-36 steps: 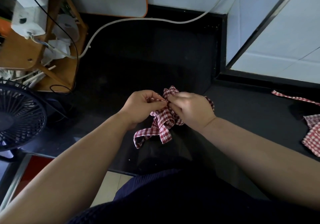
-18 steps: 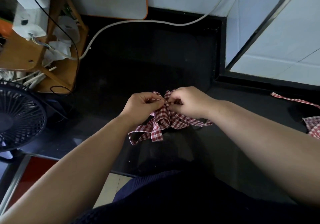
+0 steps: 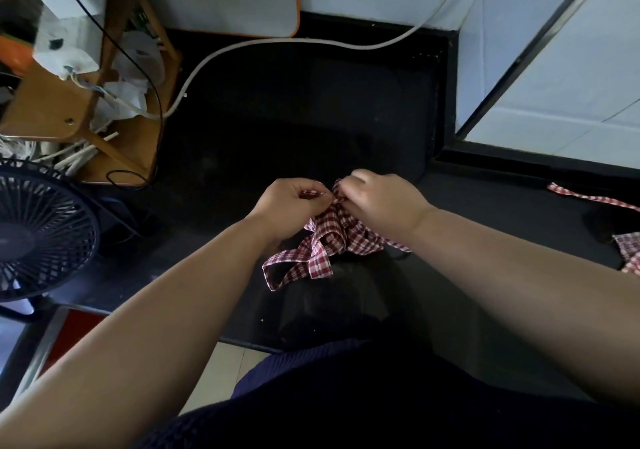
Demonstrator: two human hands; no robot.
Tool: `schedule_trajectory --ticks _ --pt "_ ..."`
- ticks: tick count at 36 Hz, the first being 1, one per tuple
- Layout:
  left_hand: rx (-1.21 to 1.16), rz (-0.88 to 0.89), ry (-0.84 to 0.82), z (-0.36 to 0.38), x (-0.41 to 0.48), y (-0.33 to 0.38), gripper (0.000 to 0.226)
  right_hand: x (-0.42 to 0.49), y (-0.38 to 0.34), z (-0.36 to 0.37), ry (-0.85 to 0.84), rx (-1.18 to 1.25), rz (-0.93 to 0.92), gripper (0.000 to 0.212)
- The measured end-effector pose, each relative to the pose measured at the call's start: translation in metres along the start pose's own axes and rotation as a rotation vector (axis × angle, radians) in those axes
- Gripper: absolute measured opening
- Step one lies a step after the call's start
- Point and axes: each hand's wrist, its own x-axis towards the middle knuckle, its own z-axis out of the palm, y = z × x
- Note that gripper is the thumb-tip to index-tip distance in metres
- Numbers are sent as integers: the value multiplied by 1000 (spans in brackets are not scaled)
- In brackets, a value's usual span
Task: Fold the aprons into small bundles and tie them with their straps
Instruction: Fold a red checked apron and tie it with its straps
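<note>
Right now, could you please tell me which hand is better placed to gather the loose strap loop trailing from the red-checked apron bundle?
Likely the left hand: the loose red-checked strap loop lies just beneath its wrist, whereas the right hand sits across the apron bundle.

Dark counter [image 3: 294, 119] gave open room in the upper centre of the frame. A white cable [image 3: 263, 43] crossed its top. A wooden rack [image 3: 45, 102] and black fan [image 3: 41, 237] blocked the left; a black ledge [image 3: 441, 102] walled the right. Mid-frame, left hand [image 3: 291, 202] and right hand [image 3: 384, 202] pinched the apron [image 3: 329, 237]; a second apron [image 3: 630, 251] lay at the right edge.
</note>
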Motion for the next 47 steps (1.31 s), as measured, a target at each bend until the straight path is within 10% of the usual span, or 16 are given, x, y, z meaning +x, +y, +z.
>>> schedule_trajectory --ticks 17,33,47 --pt "-116 -11 132 7 -3 -1 8 6 2 -6 -192 452 170 22" --pt "-166 -64 48 5 -4 3 7 -11 1 12 313 -15 -123 17" --pt "-94 118 313 23 -16 -9 9 -17 -8 15 328 477 292 20"
